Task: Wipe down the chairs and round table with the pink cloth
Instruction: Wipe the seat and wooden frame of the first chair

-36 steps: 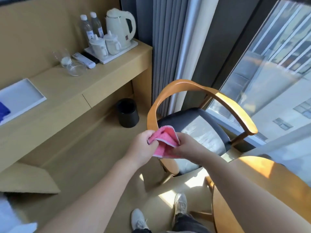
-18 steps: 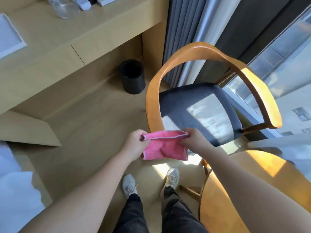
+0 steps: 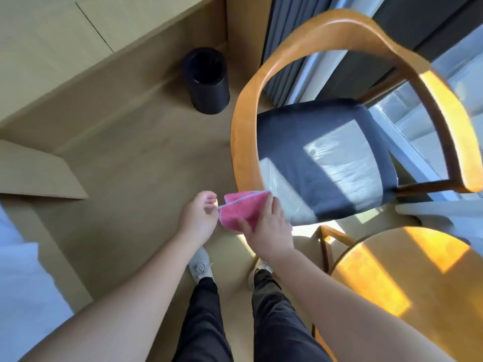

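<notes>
Head view: my right hand [image 3: 269, 226] grips the folded pink cloth [image 3: 239, 207], fingers laid over it, thumb on its near face. My left hand [image 3: 200, 215] sits loosely curled at the cloth's corner; cannot tell if it pinches. At my right, the round table [image 3: 392, 296]. Cloth hangs just before the chair [image 3: 244, 131], near its front edge. Judged soft, light, floppy: best bunched flat under the palm. Beyond, a bin [image 3: 206, 79].

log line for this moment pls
right hand: grips pink cloth | left hand: at cloth's edge, grip unclear | wooden armchair: close ahead, no wiping contact seen | round table: untouched
</notes>
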Tool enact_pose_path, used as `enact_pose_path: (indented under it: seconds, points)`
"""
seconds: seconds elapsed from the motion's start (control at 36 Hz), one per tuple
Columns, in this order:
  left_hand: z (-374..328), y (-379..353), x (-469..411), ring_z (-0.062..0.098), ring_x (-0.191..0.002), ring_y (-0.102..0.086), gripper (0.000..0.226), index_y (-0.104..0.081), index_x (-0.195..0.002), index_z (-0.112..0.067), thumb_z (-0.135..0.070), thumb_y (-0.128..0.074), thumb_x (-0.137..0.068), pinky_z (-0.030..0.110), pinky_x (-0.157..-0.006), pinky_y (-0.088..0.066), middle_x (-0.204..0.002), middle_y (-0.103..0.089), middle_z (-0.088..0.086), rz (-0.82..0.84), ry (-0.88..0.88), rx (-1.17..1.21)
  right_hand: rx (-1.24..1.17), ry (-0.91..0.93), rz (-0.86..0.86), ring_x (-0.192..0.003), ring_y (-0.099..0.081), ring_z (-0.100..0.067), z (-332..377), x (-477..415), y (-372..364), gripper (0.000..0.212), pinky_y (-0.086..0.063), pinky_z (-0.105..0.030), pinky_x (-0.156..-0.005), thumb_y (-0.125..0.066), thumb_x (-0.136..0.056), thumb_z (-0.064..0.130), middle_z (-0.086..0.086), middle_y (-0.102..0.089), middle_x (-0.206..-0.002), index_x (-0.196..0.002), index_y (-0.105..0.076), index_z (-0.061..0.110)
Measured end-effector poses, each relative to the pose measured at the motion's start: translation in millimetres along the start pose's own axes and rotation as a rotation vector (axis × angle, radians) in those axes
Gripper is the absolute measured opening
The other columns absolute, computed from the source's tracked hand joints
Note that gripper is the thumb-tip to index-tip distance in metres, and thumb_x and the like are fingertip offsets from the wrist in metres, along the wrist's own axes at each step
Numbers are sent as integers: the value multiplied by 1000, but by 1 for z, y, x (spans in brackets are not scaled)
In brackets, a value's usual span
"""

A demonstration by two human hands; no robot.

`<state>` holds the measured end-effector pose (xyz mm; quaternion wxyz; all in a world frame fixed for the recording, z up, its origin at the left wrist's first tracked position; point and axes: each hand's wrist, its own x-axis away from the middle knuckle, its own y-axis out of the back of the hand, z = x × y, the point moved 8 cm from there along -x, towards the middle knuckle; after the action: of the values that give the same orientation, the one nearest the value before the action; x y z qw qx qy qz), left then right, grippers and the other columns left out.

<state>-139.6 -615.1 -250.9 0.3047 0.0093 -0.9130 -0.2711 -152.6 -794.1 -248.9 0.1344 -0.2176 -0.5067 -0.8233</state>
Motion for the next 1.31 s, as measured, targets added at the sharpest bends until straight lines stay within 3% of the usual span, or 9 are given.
enact_pose_path:
  seconds: [0.14, 0.28, 0.36, 0.47, 0.64, 0.92, 1.31]
  points:
    - [10, 13, 2, 11, -88, -60, 24, -61, -105, -17, -3, -52, -88, 14, -78, -40, -95, -64, -5, 22, -45, -51, 104, -87, -82, -133, -34, -38, 6, -7, -15, 95, -32, -46, -107, -46, -93, 56, -23, -28, -149, -151, -6, -7]
    - [19, 23, -1, 9, -85, -60, 23, -61, -103, -19, -3, -52, -89, 12, -75, -41, -92, -62, -9, 44, -71, -66, 185, -102, -121, -122, -44, -41, 5, -21, -17, 98, -39, -48, -98, -48, -92, 58, -27, -37, -143, -149, -10, -12]
    - [24, 32, -4, 10, -84, -61, 22, -61, -100, -21, -4, -53, -89, 18, -78, -44, -91, -63, -9, 46, -92, -73, 225, -107, -123, -124, -42, -38, 8, -28, -15, 98, -37, -45, -99, -42, -92, 61, -24, -35, -145, -149, -7, -10]
    - [33, 46, -7, 8, -83, -61, 24, -58, -95, -26, -4, -54, -88, 16, -72, -42, -93, -65, -9, 45, -119, -76, 238, -138, -139, -127, -40, -37, 17, -37, -12, 98, -36, -44, -101, -38, -92, 63, -22, -32, -147, -150, -4, -9]
    - [44, 68, -11, 13, -81, -62, 22, -63, -103, -16, -3, -54, -88, 18, -73, -42, -95, -65, -6, 30, -126, -92, 265, -162, -150, -129, -38, -37, 36, -60, -6, 96, -37, -44, -101, -40, -93, 56, -22, -29, -147, -149, 1, -10]
    - [52, 78, -20, 12, -81, -63, 22, -63, -104, -17, -5, -54, -88, 23, -75, -47, -96, -65, -6, 17, -109, -122, 242, -187, -240, -125, -41, -38, 50, -98, 0, 94, -38, -44, -99, -42, -92, 51, -22, -35, -140, -149, -1, -11]
    - [29, 59, -25, 5, -72, -60, 22, -64, -102, -18, -3, -53, -88, 9, -63, -41, -95, -65, -9, -85, -42, -66, 216, -178, -284, -115, -44, -32, 71, -156, 20, 98, -41, -39, -89, -44, -88, 52, -17, -37, -133, -149, -1, -10]
